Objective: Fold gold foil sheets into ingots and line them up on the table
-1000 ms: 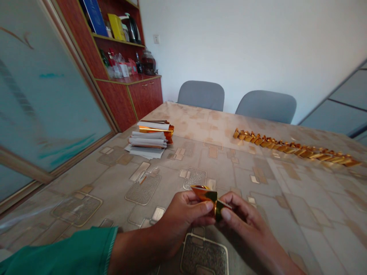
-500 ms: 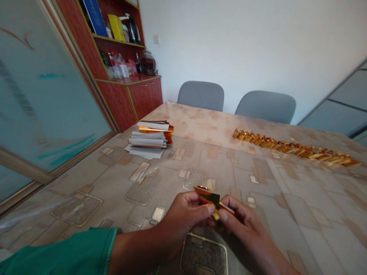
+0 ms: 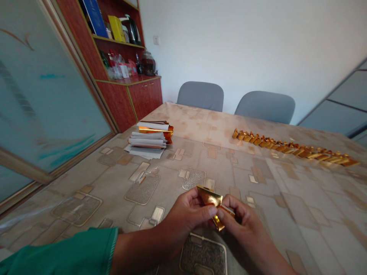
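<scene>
A small piece of shiny gold foil paper [image 3: 211,200], partly folded, is pinched between both my hands just above the table near its front edge. My left hand [image 3: 183,217] grips its left side with thumb and fingers closed. My right hand [image 3: 243,225] pinches its right side, and a folded gold tip pokes out below the thumbs. My left forearm wears a green sleeve [image 3: 65,250].
A stack of white and gold foil sheets [image 3: 150,138] lies at the table's left. A long row of several folded gold pieces [image 3: 289,147] runs across the far right. Two grey chairs [image 3: 200,95] stand behind the patterned table [image 3: 114,183]. A wooden cabinet [image 3: 126,91] stands at the left.
Both hands have kept the foil pinched and worked it; the piece has turned and a folded gold tip now sticks out lower between the thumbs. The hands shifted slightly down.
</scene>
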{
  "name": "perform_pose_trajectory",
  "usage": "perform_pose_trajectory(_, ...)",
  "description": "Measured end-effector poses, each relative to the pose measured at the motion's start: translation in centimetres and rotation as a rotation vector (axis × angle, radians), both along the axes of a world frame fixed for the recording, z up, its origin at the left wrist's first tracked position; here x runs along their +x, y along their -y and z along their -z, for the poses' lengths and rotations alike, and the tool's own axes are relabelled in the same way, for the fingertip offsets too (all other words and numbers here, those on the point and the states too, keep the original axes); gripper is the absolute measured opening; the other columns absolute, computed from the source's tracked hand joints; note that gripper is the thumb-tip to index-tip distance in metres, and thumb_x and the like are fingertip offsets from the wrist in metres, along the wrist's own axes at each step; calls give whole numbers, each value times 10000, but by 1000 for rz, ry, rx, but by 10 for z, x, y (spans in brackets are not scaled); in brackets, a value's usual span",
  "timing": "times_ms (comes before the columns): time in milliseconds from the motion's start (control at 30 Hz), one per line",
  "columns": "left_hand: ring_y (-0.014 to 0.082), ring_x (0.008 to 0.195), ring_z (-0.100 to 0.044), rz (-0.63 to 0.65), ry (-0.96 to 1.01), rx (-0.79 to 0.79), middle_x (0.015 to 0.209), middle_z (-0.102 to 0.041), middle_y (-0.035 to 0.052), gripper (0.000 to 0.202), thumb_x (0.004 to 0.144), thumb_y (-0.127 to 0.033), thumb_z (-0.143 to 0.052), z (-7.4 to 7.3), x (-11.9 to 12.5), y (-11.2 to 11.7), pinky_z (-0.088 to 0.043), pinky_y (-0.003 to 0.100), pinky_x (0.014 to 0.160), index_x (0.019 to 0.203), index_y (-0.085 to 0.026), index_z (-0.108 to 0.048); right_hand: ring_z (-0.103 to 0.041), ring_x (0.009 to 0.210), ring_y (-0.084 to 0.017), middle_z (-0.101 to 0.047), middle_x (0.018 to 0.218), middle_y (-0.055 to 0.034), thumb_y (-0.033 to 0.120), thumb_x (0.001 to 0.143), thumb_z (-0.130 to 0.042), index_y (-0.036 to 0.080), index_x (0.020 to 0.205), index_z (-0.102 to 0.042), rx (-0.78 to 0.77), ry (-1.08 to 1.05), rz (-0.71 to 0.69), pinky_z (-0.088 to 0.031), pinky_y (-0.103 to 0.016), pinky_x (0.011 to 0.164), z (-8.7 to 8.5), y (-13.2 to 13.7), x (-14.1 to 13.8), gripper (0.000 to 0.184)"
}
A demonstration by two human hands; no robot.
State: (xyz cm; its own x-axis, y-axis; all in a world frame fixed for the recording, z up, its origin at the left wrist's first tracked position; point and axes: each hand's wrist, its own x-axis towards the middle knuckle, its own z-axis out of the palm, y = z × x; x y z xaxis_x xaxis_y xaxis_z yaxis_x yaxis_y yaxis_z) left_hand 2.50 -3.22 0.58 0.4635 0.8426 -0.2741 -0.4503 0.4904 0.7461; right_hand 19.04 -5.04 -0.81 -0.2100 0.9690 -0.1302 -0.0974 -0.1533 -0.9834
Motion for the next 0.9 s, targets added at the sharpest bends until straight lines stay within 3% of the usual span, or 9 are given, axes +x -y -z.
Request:
perform_pose_trajectory(333, 182, 870, -674, 26, -39, 86, 986, -700, 79, 478, 657, -232, -884, 6, -2, -2, -524, 300, 793, 1001, -152, -561, -406, 638, -127, -491, 679, 23, 558, 873, -686, 190, 745, -569, -64, -54, -23, -313, -267, 578, -2, 2, 2, 407)
perform_pose_trajectory(433, 194, 856, -669, 43, -107, 198, 976, -676, 68, 399, 740, -268, -806, 7, -2, -3, -541, 332, 771, 1013, -183, -527, -419, 606, -116, -503, 652, 26, 551, 832, -735, 187, 712, -557, -111, -47, 17, -315, -253, 559, -2, 0, 3, 422)
perform_pose_trajectory(500, 214, 935, -657, -60, -290, 423, 1025, -657, 70, 278, 832, -222, -686, 5, -6, -3, -541, 368, 820, 1072, -202, -546, -412, 567, -104, -511, 629, 28, 562, 815, -744, 185, 701, -562, -144, -66, 52, -314, -240, 527, -4, -2, 4, 434)
perform_pose_trajectory(600, 244, 1114, -599, -219, -678, 969, 1168, -629, 80, 279, 845, -90, -588, -3, -12, -3, -477, 399, 963, 1078, -234, -638, -404, 532, -92, -517, 605, 31, 562, 786, -771, 178, 693, -585, -171, -88, 90, -316, -223, 493, -8, -4, 6, 437)
perform_pose_trajectory(700, 254, 1094, -598, -166, -964, 1354, 1184, -663, 92, 187, 902, -140, -610, -11, -17, -4, -449, 383, 959, 1012, -246, -718, -433, 545, -97, -539, 616, 25, 550, 783, -778, 178, 702, -597, -180, -142, 74, -344, -220, 504, -10, -3, 5, 421)
perform_pose_trajectory(800, 238, 941, -630, -35, -1062, 1554, 1020, -739, 82, 166, 945, -183, -601, -14, -18, -4, -433, 381, 934, 972, -252, -750, -433, 538, -99, -546, 613, 28, 528, 789, -781, 182, 705, -598, -191, -175, 60, -344, -224, 509, -8, -1, 3, 400)
perform_pose_trajectory(900, 238, 881, -643, 66, -1027, 1545, 938, -762, 84, 229, 946, -139, -567, -14, -18, -5, -442, 373, 897, 983, -253, -762, -407, 504, -99, -517, 566, 37, 540, 829, -739, 182, 682, -605, -167, -176, 40, -324, -238, 504, -8, 1, 1, 409)
